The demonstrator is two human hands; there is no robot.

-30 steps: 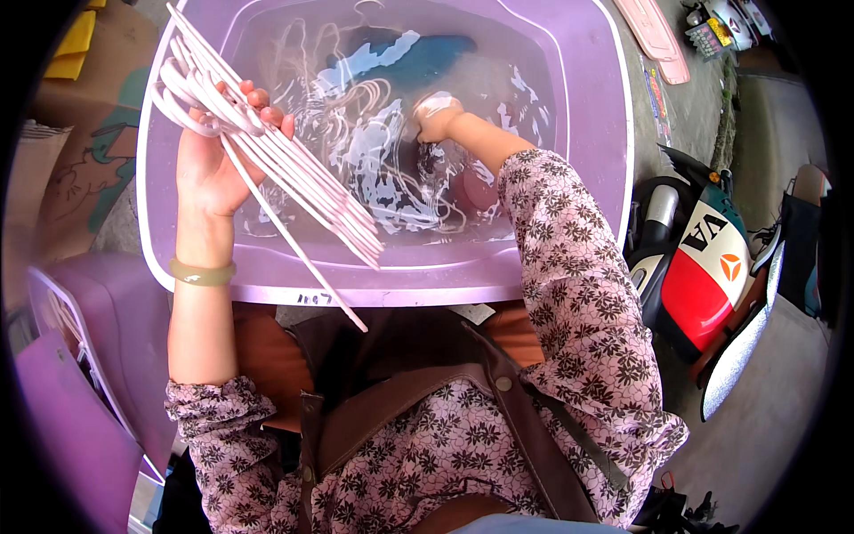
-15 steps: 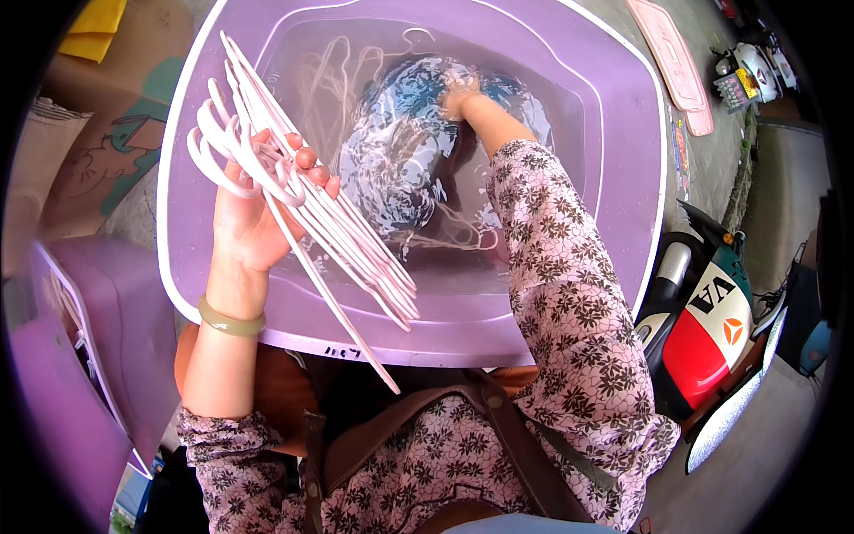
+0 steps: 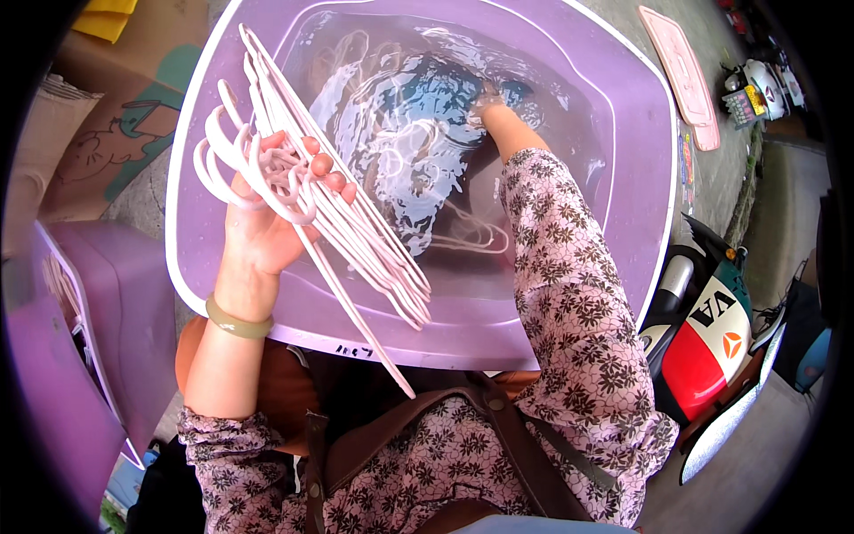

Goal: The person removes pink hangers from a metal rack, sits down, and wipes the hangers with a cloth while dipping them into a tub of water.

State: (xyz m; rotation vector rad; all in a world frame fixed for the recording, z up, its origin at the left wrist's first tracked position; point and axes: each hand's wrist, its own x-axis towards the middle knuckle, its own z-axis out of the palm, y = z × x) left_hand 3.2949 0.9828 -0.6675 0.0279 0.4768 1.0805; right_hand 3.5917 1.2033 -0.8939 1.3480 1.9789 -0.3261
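Outdoors, a person bends over a wide purple tub (image 3: 636,169) of water, the left hand (image 3: 267,222) raised above its near-left rim with fingers (image 3: 322,165) curled tight around the hooks of a bundle of pale pink hangers (image 3: 347,231), whose long arms fan down toward the tub's near edge. The right hand (image 3: 489,96) is plunged into the water at the far side — ripples and glare hide its fingers, so whether it grips anything cannot be told. More hangers (image 3: 471,233) lie sunk on the tub floor, just right of the held bundle. To do this well, I judge, the bundle should stay bunched at the hooks while the wet hand fishes out one hanger at a time. Against half a second earlier, the blue patterned cloth under the right hand has broken into rippled glare — and the bundle has barely moved.
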